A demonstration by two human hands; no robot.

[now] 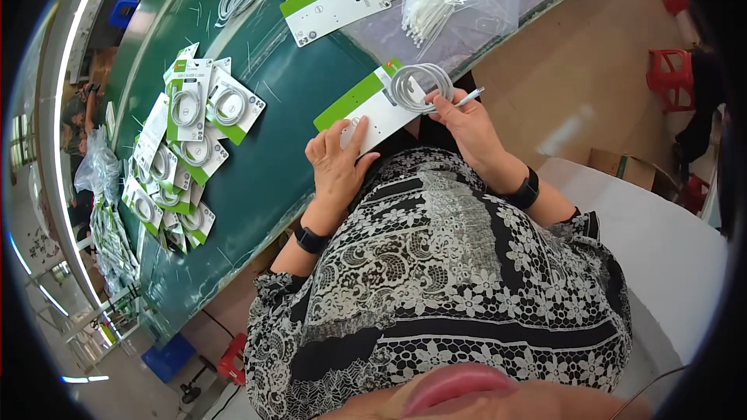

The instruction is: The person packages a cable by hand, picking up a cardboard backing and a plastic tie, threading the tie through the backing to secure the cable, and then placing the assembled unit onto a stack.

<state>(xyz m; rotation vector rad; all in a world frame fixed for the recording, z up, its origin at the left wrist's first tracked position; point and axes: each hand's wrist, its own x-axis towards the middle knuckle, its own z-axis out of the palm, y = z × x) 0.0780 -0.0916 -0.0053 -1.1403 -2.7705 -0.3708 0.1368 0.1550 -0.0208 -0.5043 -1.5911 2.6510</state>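
My left hand holds a green and white packaging card by its near left part, index finger lying on the face and thumb at the near edge. The card extends over the table's edge in front of me. My right hand pinches a coiled white cable at the card's right end, and one cable plug sticks out past the fingers. The coil lies over the card's right part; whether it is fastened there I cannot tell.
Several carded cables lie heaped on the green table at the left. Blank cards are stacked at the back, beside a clear bag of white cable ties. A loose cable bundle lies back left. Red stools stand on the right.
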